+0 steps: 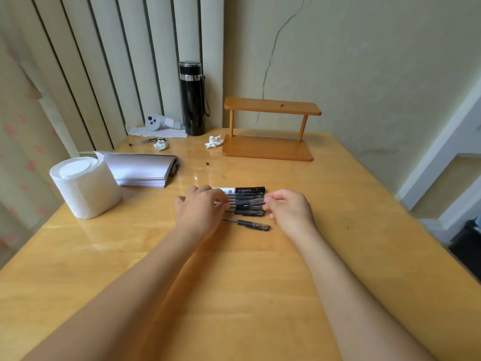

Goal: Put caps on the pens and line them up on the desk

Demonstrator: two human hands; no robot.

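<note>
Step, likely: aligning row of pens [246,194], mid-table [234,295] | left hand [200,212] grips middle pen [247,202] by barrel | right hand [289,209] pinches its cap end | next: draw stray pen [250,225] from the near side into the row.

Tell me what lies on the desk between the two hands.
In the head view, a row of black pens lies between the left hand and right hand.

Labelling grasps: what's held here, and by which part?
Seemingly one black pen: left hand pinches its barrel end, right hand its capped tip.
</note>
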